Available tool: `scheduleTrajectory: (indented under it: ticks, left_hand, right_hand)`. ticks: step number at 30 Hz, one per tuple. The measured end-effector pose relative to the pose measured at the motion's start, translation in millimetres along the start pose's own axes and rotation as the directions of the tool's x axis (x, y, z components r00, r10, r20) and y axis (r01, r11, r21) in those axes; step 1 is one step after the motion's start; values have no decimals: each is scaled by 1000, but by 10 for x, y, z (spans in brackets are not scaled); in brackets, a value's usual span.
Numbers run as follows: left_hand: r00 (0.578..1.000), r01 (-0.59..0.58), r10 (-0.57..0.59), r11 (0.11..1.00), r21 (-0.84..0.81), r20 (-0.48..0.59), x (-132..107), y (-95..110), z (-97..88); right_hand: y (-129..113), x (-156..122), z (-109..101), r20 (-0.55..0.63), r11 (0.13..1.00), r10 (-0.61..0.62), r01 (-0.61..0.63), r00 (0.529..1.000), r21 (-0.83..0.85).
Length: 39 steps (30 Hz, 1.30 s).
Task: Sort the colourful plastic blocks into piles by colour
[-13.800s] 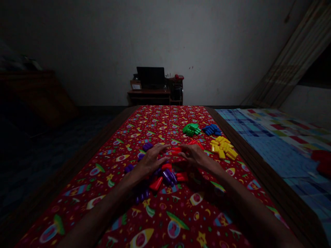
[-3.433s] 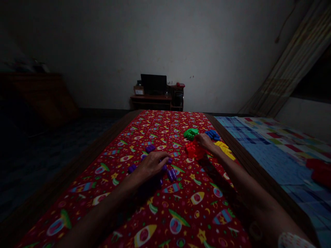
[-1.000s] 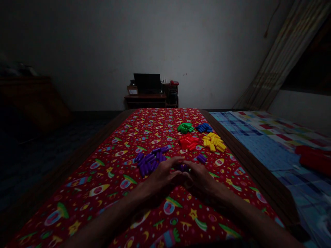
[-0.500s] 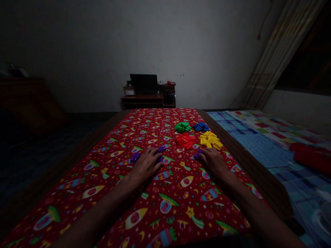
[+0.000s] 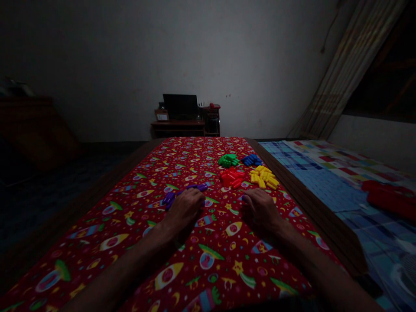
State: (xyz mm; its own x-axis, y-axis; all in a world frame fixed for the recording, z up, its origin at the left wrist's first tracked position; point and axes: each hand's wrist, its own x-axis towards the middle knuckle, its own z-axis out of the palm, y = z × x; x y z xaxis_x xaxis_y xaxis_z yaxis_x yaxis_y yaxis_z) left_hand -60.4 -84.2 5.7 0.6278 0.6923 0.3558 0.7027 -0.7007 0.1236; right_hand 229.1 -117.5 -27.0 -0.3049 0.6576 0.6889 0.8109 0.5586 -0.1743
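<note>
My left hand point(image 5: 186, 207) is closed low over the cloth, its fingers curled on a purple plastic piece that shows only at the fingertips. Just beyond and to the left of that hand lie several loose purple plastic pieces point(image 5: 169, 198), short and rod-like, partly hidden by the knuckles. My right hand point(image 5: 262, 207) is closed as well, with the end of another purple piece point(image 5: 243, 197) peeking out at its thumb side. Beyond the right hand sit a red heap point(image 5: 231, 177) and a yellow heap point(image 5: 264, 177) of similar pieces.
Farther back are a green heap point(image 5: 228, 160) and a blue heap point(image 5: 251, 160). Red rocket-print cloth point(image 5: 208, 260) covers the surface, with a brown border point(image 5: 312, 216). To the right is a blue checked mat point(image 5: 344, 212) with a red bundle point(image 5: 388, 199). A desk with a monitor point(image 5: 180, 106) stands behind.
My right hand has curled in more, so less of its purple piece shows. The fingers of my left hand have drawn together, uncovering more of the loose purple pieces behind them.
</note>
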Motion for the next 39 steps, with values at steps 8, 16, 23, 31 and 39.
scheduleTrajectory:
  ticks: [8, 16, 23, 31, 39]
  left_hand:
    - [1000, -12, 12, 1000, -9, -1, -16, -56, 114]
    - [999, 25, -30, 987, -161, -31, 38, 33, 192]
    - [974, 210, -218, 770, -603, 61, 96, -195, 128]
    - [967, 170, -212, 950, -261, -142, -6, -535, 138]
    - [943, 290, -328, 898, -332, -63, 25, -638, 166]
  right_hand:
    - [-268, -40, 178, 147, 976, -206, 192, 967, 102]
    - [-376, -18, 319, 89, 962, -174, 150, 981, 229]
    - [-538, 285, 696, 234, 959, -207, 150, 950, 240]
    - [-448, 481, 593, 255, 977, -212, 203, 944, 59]
    - [98, 467, 80, 443, 975, 16, 85, 896, -206]
